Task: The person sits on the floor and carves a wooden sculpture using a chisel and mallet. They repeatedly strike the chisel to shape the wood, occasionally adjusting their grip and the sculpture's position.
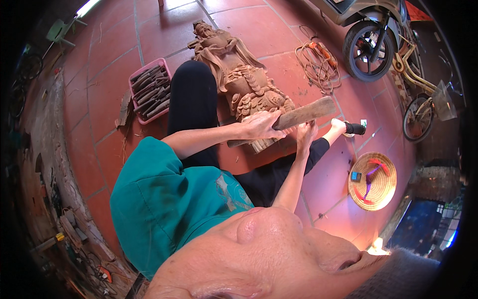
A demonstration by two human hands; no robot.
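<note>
My left hand point(261, 125) is closed around a long wooden mallet point(308, 112), whose thick end points right and whose thin end shows past my wrist. Just below the thick end, my right hand point(305, 134) is closed in a fist; what it holds, if anything, is hidden. Beyond both hands a brown carved wooden statue point(239, 74) of a robed figure lies on the tiles, its head far from me. The statue's pale base point(263, 144) shows just under the mallet and my left hand.
A pink basket point(132, 85) full of chisels stands left of my bent knee. Coiled cable with an orange tool-like piece point(323, 52) lies at far right, near a motorbike point(368, 50) and a bicycle point(418, 117). An upturned woven hat point(359, 192) with a small blue box rests at right.
</note>
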